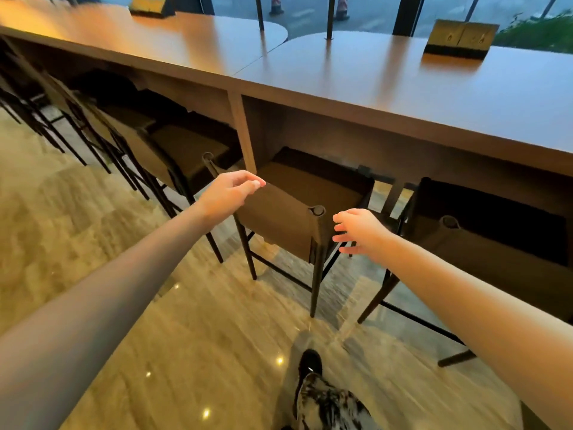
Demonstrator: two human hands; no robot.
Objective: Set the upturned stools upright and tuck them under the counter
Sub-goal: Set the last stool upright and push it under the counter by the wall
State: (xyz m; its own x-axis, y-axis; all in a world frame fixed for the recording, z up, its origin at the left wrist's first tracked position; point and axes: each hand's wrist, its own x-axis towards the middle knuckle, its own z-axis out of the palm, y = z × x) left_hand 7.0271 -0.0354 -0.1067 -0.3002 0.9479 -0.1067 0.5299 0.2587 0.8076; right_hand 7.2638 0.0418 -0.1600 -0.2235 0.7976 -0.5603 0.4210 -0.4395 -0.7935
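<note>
A brown stool (288, 225) with thin black legs stands upright in front of me, its seat partly under the long wooden counter (387, 85). My left hand (231, 192) hovers at the left end of its low backrest, fingers loosely curled, holding nothing. My right hand (358, 232) is just right of the backrest's right corner post, fingers spread, not touching it. Another upright stool (496, 252) stands to the right, and a third (173, 150) to the left, both partly under the counter.
More stools (62, 100) line the counter further left. A wooden divider panel (246, 135) drops from the counter between the left and middle stools. Two sign holders (459, 38) sit on the counter. My foot (310, 364) is on the glossy floor.
</note>
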